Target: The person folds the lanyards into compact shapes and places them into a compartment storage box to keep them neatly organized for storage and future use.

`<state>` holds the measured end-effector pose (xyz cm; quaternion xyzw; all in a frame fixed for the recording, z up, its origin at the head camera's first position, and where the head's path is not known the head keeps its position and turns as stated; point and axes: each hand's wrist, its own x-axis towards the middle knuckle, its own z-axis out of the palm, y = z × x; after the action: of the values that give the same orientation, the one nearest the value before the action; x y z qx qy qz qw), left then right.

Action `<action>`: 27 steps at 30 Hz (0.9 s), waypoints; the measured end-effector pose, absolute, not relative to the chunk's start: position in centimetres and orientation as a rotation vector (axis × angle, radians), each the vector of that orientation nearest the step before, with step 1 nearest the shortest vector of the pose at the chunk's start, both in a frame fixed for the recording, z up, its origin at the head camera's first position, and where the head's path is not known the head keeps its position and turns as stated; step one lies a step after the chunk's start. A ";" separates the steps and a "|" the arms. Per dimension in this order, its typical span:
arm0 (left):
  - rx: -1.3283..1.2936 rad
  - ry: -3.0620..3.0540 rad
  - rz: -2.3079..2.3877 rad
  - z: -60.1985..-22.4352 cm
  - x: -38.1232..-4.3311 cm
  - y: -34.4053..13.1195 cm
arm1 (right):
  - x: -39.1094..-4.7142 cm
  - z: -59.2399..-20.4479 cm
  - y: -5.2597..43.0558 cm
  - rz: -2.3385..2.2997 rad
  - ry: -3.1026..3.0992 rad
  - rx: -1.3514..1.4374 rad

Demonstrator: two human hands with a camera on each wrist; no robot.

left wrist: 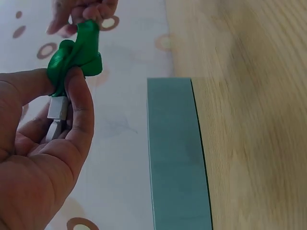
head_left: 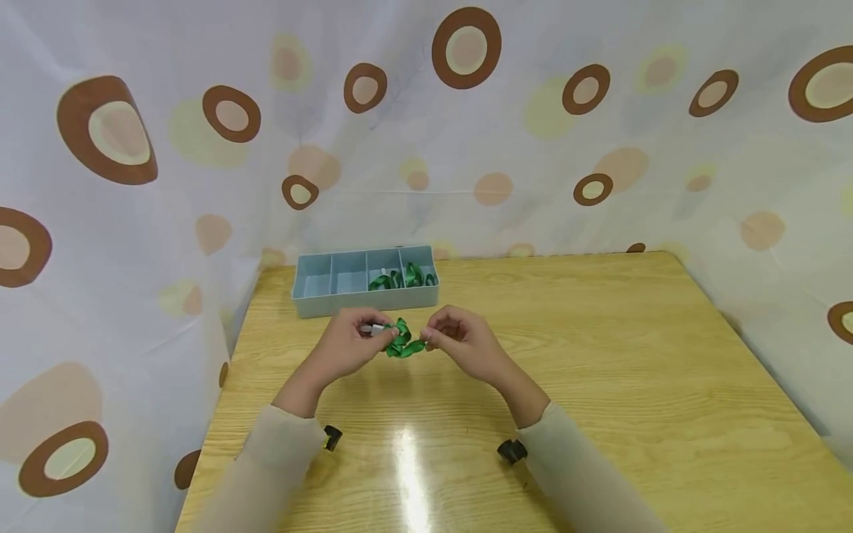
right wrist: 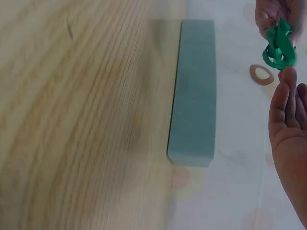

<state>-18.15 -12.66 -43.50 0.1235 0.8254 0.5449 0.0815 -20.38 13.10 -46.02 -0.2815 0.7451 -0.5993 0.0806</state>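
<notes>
Above the table, a bunched green flat cable spans the space between both hands. My left hand grips the bundle between thumb and fingers. In the left wrist view, a white plug at the cable's lower end lies inside that hand's curled fingers. My right hand pinches the loose end sticking out to the right with thumb and fingertips. The right wrist view shows the green loops just beyond the right fingertips.
A blue-grey divided box stands behind the hands on the wooden table. Its two right compartments hold more green pieces; the two left ones show bare bottoms. A patterned curtain rises behind the table.
</notes>
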 end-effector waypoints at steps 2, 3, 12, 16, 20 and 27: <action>0.336 2.533 1.596 -43.7 -19.5 -13.7 | -21.3 -46.4 13.0 -1.768 2.304 -0.807; 0.313 2.577 1.569 -43.7 -20.2 -14.3 | -21.8 -46.6 13.0 -1.745 2.345 -0.790; 0.153 2.998 1.260 -43.9 -26.7 -17.6 | -25.0 -46.8 12.4 -1.458 2.674 -0.713; 0.179 2.986 1.106 -44.3 -28.3 -17.8 | -26.2 -47.3 12.2 -1.312 2.847 -0.690; 0.202 2.936 0.985 -44.7 -29.6 -17.4 | -27.5 -47.9 11.9 -1.064 3.020 -0.648; 0.197 2.927 0.800 -45.3 -31.0 -16.1 | -29.3 -48.5 11.3 -0.759 3.092 -0.706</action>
<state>-31.02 -16.12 -45.28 0.0648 0.9614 0.2628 0.0506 -29.26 11.25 -48.50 -0.2159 0.9465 -0.2324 -0.0599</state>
